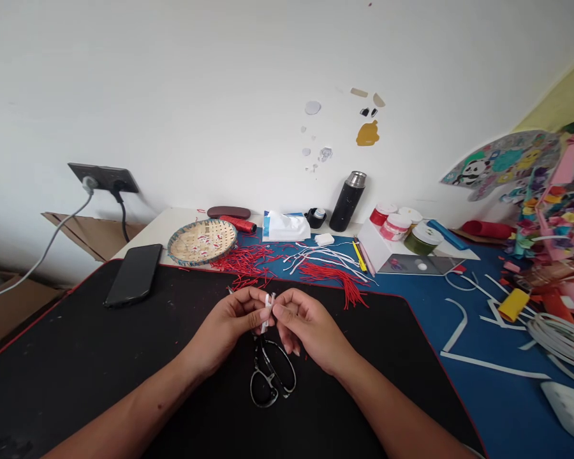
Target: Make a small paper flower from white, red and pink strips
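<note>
Now, the left hand [227,328] and right hand [309,328] keep a closed grip on a narrow white paper strip [268,312], which stands upright between the fingertips, just above the black-handled scissors [270,376] lying on the black desk mat [83,357]. A firm, even pinch should stop the strip slipping. Farther off, loose red paper strips [332,284] and white paper strips [323,255] lie beyond the mat's edge, near a woven bamboo tray [201,242].
</note>
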Available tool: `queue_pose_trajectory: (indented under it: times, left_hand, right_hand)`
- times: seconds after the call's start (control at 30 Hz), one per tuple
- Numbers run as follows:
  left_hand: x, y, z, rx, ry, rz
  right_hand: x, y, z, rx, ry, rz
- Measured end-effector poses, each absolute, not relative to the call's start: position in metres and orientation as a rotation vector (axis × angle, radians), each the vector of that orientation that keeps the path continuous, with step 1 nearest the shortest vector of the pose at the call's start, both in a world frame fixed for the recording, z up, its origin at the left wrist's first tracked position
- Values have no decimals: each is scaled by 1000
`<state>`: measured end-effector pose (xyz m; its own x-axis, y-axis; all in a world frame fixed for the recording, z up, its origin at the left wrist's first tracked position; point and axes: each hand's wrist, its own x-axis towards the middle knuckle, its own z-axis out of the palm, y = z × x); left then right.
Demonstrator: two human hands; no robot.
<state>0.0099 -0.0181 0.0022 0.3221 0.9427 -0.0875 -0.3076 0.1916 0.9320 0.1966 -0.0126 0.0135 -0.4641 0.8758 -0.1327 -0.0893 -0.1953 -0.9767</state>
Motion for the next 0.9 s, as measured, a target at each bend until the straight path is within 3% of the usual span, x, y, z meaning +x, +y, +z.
queue_pose_trajectory:
  times: [0.6, 0.9]
  left_hand:
    - [16, -24, 12, 1137, 683, 886]
    - [10, -19, 6, 1090, 894, 1031]
  right_hand:
    - [197, -12, 13, -1034, -1379, 1700]
    - [197, -11, 13, -1040, -1365, 1660]
